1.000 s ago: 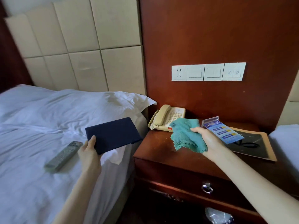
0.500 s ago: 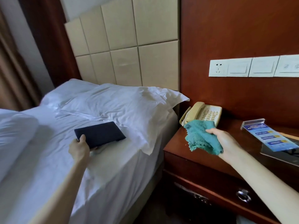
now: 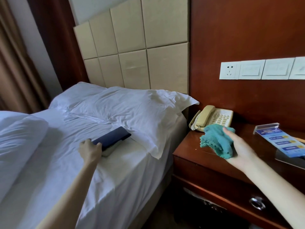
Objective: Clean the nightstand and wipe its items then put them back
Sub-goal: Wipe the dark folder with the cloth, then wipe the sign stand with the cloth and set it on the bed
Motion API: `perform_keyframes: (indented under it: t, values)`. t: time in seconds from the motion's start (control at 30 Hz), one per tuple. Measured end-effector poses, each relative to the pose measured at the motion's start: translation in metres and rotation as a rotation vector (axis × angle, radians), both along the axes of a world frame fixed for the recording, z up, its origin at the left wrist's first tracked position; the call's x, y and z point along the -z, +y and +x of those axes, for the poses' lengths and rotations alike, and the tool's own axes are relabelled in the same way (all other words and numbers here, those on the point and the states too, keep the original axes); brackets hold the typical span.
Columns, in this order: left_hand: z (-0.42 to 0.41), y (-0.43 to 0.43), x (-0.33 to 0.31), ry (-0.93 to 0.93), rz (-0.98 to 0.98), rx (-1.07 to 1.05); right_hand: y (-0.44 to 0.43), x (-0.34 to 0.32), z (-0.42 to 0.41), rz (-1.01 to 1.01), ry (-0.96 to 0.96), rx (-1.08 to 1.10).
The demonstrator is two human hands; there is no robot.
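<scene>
Nightstand (image 3: pixel 194 151) beside white bed (image 3: pixel 125 176), left grip (image 3: pixel 90 150) tight around dark folder (image 3: pixel 112 138), right grip (image 3: pixel 239 149) tight around teal cloth (image 3: pixel 214 139).

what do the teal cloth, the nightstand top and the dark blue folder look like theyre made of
Teal cloth: soft knitted or woven fabric, perhaps microfibre; it bunches up and has a ragged, lacy edge.
Nightstand top: reddish-brown wood or veneer with a glossy varnish; light reflects off it.
Dark blue folder: stiff board with a matte cover, maybe faux leather; it looks flat, rigid and unshiny.
</scene>
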State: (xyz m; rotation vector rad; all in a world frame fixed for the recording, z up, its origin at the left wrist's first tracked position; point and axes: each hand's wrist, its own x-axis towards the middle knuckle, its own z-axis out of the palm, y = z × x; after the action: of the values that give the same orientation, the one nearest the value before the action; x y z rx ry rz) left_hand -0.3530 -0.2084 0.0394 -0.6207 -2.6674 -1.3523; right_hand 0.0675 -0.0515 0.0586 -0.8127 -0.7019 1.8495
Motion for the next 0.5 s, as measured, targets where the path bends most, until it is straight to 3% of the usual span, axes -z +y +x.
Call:
perform_keyframes:
  t: [0.13, 0.33, 0.5]
  values:
    - [0.017, 0.010, -0.012, 0.126, -0.001, 0.150, -0.005, -0.009, 0.005, 0.047, 0.021, -0.039]
    - [0.084, 0.052, -0.022, 0.170, 0.110, 0.539, -0.005, -0.004, 0.027, 0.052, -0.220, 0.062]
    - [0.171, 0.102, -0.021, 0.137, 0.140, 0.822, -0.001, 0.002, 0.066, -0.001, -0.126, 0.169]
